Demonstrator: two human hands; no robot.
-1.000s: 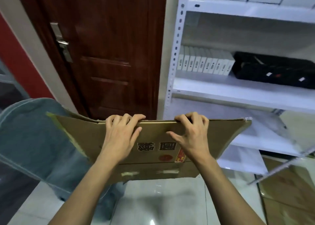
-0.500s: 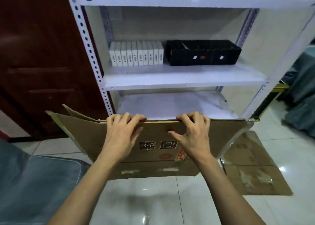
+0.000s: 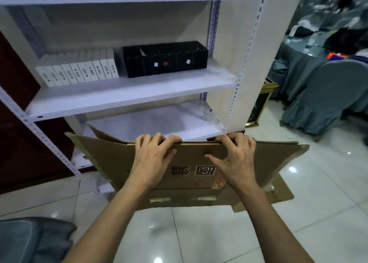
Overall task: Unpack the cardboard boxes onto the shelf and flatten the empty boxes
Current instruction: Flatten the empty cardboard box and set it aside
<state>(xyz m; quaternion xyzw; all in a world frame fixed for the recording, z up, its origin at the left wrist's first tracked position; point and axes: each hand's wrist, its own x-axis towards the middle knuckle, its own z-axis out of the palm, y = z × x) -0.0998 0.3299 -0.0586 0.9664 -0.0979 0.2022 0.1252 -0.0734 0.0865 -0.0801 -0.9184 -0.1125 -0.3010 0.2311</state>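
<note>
Both hands are on the flattened cardboard box (image 3: pixel 185 169), lower centre of frame. Your left hand (image 3: pixel 153 159) has its fingers curled over the top edge, thumb pressed on the near face. Your right hand (image 3: pixel 233 159) grips the same edge just to the right, fingers hooked over, thumb splayed left across the face. You hold the box upright, printed side toward you, characters reading upside down between your hands, and a tape strip along the lower fold. Flaps stick out left and right.

A second flat cardboard sheet (image 3: pixel 282 191) lies on the tiled floor (image 3: pixel 199 233) behind the box's right end, partly hidden by it.

The white shelf (image 3: pixel 127 95) fills the upper left and centre. On its middle board: a row of white boxes (image 3: pixel 79 71) at left, black boxes (image 3: pixel 165 58) just beside them at right. The board below holds clear plastic wrap (image 3: pixel 205 111) at its right end.

Grey-covered furniture (image 3: pixel 328 95) sits at the right edge; grey fabric (image 3: pixel 29 241) is at lower left.
</note>
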